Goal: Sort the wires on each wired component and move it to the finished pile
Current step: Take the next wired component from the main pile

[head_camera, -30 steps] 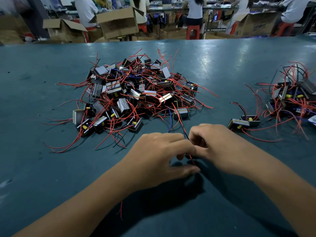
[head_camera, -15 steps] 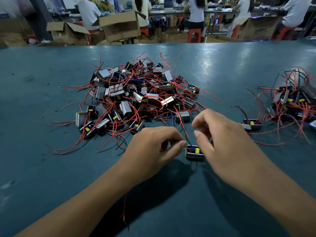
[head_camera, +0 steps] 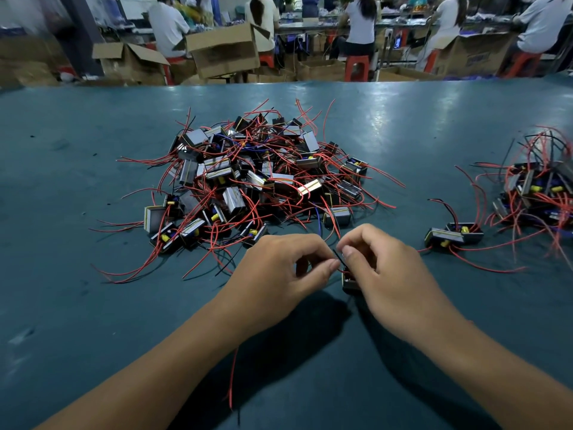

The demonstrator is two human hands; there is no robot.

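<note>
A small black wired component (head_camera: 349, 283) sits on the green table between my hands, mostly hidden by my right hand. My left hand (head_camera: 279, 271) pinches a thin black wire (head_camera: 338, 259) coming off it. My right hand (head_camera: 384, 274) curls over the component and pinches its wires near the top. A red wire (head_camera: 232, 380) trails back under my left forearm. The big unsorted pile (head_camera: 257, 184) of components with red wires lies just beyond my hands. The finished pile (head_camera: 536, 193) lies at the right edge, with two components (head_camera: 452, 235) at its near-left side.
The green table (head_camera: 77, 305) stretches wide around both piles. Behind its far edge stand open cardboard boxes (head_camera: 223, 51), red stools and several seated people at benches.
My right hand has come down onto the component and now covers it. Both hands have closed in on its wires; the view has dipped slightly.
</note>
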